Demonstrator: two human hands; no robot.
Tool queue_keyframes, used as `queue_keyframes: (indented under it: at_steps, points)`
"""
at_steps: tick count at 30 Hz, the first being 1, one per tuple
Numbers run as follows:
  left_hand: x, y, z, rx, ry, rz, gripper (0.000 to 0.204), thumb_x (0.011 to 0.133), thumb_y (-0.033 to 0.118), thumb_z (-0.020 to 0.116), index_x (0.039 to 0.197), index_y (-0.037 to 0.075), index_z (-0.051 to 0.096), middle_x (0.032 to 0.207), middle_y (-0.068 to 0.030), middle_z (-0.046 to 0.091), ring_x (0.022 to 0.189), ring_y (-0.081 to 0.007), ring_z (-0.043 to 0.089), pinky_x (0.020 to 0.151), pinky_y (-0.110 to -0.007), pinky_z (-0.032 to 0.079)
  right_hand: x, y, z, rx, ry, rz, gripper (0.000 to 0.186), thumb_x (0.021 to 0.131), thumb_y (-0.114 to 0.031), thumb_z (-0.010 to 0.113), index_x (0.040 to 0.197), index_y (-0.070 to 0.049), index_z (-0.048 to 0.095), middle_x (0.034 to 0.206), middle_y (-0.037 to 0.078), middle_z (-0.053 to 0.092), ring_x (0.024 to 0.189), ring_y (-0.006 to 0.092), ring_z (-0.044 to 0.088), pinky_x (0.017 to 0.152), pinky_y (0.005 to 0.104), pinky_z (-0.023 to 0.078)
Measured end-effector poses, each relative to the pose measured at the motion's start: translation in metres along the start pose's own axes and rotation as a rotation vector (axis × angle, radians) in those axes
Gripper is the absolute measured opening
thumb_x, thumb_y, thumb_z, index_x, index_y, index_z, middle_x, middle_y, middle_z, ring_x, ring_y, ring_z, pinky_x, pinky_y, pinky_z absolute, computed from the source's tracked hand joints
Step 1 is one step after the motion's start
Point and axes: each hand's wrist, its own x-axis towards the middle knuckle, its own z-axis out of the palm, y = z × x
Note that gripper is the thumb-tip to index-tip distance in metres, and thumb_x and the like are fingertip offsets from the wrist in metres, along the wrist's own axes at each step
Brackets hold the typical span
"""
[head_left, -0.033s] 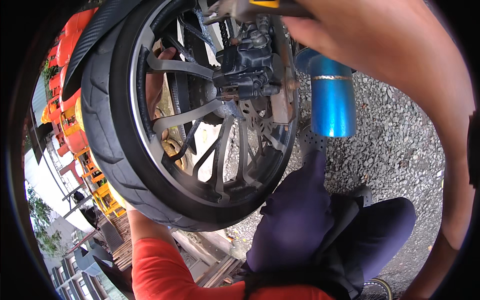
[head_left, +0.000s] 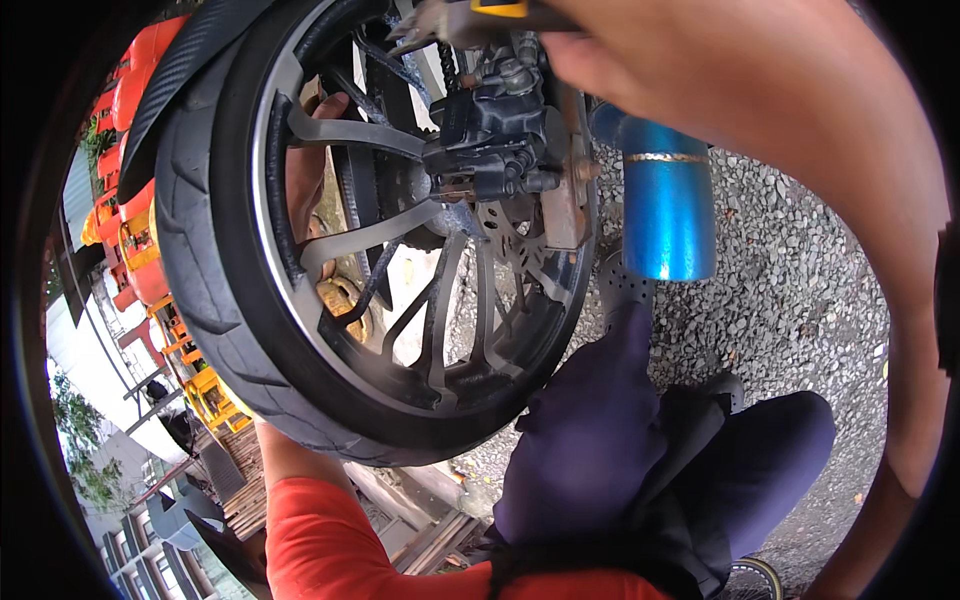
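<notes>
A black wheel (head_left: pixel 205 250) with grey spokes fills the middle left, a carbon-patterned fender (head_left: pixel 170 90) over its tyre. My left forearm runs behind it; my left hand (head_left: pixel 308 170) shows partly through the spokes, its grip mostly hidden. At the top, my right hand (head_left: pixel 580 55) holds a black-and-yellow tool (head_left: pixel 500 12) with a metal end near the upper spokes, above the black brake caliper (head_left: pixel 490 130). A perforated brake disc (head_left: pixel 510 230) sits behind the caliper. Right of the wheel is a blue metallic exhaust can (head_left: pixel 668 225), under my right arm.
My legs (head_left: pixel 585 440) in dark trousers are bent over grey gravel (head_left: pixel 760 250). Orange and yellow stacked objects (head_left: pixel 140 75) line the far left, with wooden slats (head_left: pixel 245 500), a white structure and a building beyond. Boards (head_left: pixel 430 540) lie at the bottom.
My right hand and its tool have shifted slightly left. The wheel also appears a little further left, and the blue can slightly lower in view.
</notes>
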Motion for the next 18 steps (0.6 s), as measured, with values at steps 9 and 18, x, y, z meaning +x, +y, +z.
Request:
queue_keyframes:
  at_steps: [9, 18]
  points:
    - [0.021, -0.023, 0.043, -0.075, -0.038, 0.107, 0.046, 0.093, 0.013, 0.069, 0.135, 0.003, 0.052, 0.112, -0.0068, 0.066, 0.098, -0.0141, 0.062, 0.088, -0.031, 0.047, 0.047, -0.007, 0.006, -0.29, -0.233, -0.212, 0.031, 0.078, -0.018, 0.078, 0.105, -0.005, 0.071, 0.098, 0.008, 0.07, 0.107, 0.0243, 0.058, 0.088, 0.0428, 0.042]
    - [0.041, -0.034, 0.066, -0.112, -0.037, 0.198, 0.043, 0.094, 0.011, 0.068, 0.134, 0.001, 0.054, 0.11, -0.0069, 0.067, 0.098, -0.0125, 0.062, 0.089, -0.028, 0.046, 0.058, -0.022, -0.026, -0.4, -0.482, -0.364, 0.033, 0.077, -0.021, 0.077, 0.107, -0.008, 0.072, 0.101, 0.008, 0.072, 0.117, 0.0275, 0.057, 0.094, 0.0483, 0.04]
